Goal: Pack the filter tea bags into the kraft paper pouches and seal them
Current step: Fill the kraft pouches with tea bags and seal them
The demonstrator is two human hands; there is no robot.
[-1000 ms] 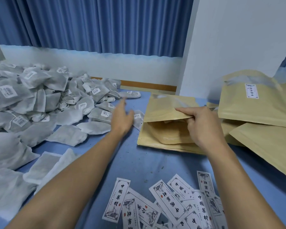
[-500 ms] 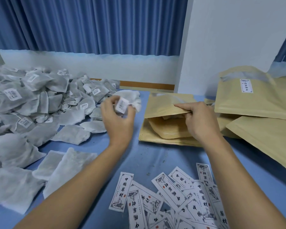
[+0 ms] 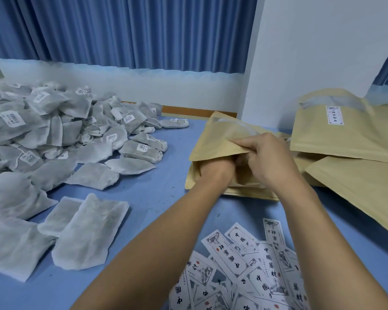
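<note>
Now, at one o'clock, the kraft pouch (image 3: 217, 139) swallows my left hand (image 3: 213, 170), fingers hidden, so I cannot tell its grip; my right hand (image 3: 271, 162) pinches the upper lip. Not yet sealed. Unpacked tea bags (image 3: 54, 135) heap at ten o'clock.

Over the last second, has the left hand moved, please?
Yes: the left hand went right, from the tea bag pile into the kraft paper pouch.

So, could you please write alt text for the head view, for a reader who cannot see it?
A person's left hand is inside an open kraft pouch whose mouth the right hand holds up. Filter tea bags are heaped left; printed labels lie nearest.
</note>
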